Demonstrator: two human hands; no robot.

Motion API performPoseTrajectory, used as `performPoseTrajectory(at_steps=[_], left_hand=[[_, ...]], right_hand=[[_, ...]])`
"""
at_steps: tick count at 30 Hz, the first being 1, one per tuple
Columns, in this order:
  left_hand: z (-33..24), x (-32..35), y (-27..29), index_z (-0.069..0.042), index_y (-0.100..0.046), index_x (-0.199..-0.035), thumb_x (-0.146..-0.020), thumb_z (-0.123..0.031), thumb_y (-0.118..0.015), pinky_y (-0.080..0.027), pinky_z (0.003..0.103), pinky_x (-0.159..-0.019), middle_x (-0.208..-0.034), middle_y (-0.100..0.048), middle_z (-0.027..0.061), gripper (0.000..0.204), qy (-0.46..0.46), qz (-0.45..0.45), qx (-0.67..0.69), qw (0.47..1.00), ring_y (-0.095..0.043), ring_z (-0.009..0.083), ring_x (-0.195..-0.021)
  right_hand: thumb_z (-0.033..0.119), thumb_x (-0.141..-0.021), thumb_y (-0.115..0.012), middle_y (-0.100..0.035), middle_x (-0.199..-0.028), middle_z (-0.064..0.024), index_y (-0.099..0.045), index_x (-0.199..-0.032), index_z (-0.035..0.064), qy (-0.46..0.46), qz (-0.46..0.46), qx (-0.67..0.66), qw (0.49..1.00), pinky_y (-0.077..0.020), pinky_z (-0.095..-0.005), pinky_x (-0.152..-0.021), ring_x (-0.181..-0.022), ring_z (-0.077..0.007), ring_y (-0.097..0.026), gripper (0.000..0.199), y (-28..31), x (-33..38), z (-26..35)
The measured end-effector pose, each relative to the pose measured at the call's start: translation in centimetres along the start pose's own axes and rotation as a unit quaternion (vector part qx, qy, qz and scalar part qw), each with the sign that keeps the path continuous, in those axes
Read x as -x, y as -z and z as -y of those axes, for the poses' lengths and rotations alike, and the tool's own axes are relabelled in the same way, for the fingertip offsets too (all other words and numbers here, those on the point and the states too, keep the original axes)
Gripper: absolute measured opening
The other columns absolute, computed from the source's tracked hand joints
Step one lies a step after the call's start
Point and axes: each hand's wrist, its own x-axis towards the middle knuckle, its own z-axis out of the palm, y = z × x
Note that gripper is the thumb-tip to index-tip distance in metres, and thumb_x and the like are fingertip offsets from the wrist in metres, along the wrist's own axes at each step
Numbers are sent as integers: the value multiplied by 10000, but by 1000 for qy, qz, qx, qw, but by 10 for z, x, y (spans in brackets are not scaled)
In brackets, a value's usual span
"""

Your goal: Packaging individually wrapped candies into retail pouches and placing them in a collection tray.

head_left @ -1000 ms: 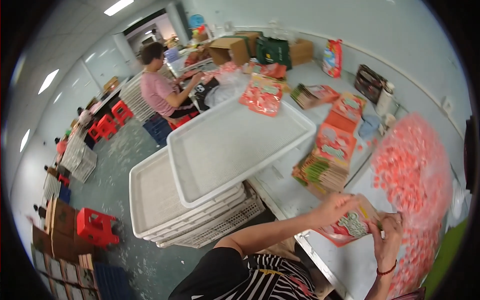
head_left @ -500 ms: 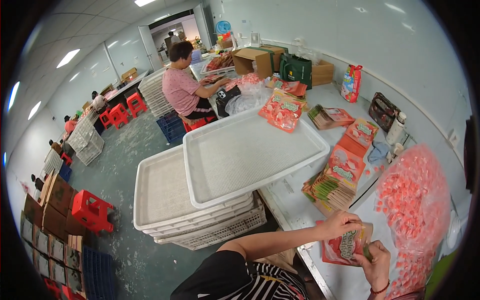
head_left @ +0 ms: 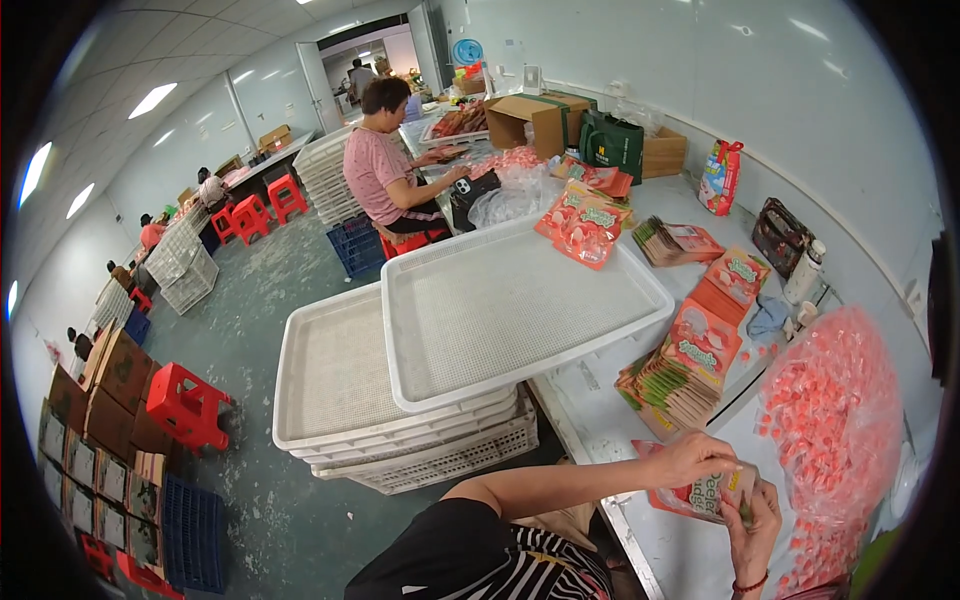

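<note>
At the table's near right edge I have a red printed pouch (head_left: 704, 493) between my hands, lying tilted over the tabletop. My right hand (head_left: 756, 522) wraps its fingers and thumb round the pouch's right end. My left hand (head_left: 692, 458) reaches across from the left, fingers bent together at the pouch's upper edge; what lies between its fingertips is too small to make out. Close by on the right is a big clear bag of small pink-and-white wrapped pieces (head_left: 832, 400). Beyond my hands a fanned row of flat pouches (head_left: 672, 388) leans along the table.
White mesh trays (head_left: 520, 310) stand stacked at my left, with two red pouches (head_left: 580, 228) on the top one's far corner. A person in pink (head_left: 380, 165) works farther along the table. Red stools (head_left: 188, 408) and blue crates stand on the floor.
The view has shifted slightly, moving the scene rightward. The pouch's upper right corner appears more bent under my left hand; my right hand keeps its grip.
</note>
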Motion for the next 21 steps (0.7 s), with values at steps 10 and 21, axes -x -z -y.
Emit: performPoseTrajectory(at_steps=[10,21], left_hand=[[10,6,-14,-8,-668,-884,-868,-203,-605,-459,342,-593,-697,-632,136,206,-93,-29,29,995,-620,219,-624],[2,4,-19,-7,-655,-852,-859,-210,-617,-455,336,-592,-704,-638,120,207,-39,-48,69,996,-603,240,-615]], right_hand=[[106,-826,-653,-575,-1079,-186,-613,-987,-47,8,71,-4,997,-485,-360,-796,-879,-342,-600,226,-14,6,-4],[163,-819,-692,-631,-890,-196,-626,-995,-49,-171,179,-71,966,-483,-369,-727,-804,-343,-614,283,-11,16,-41]])
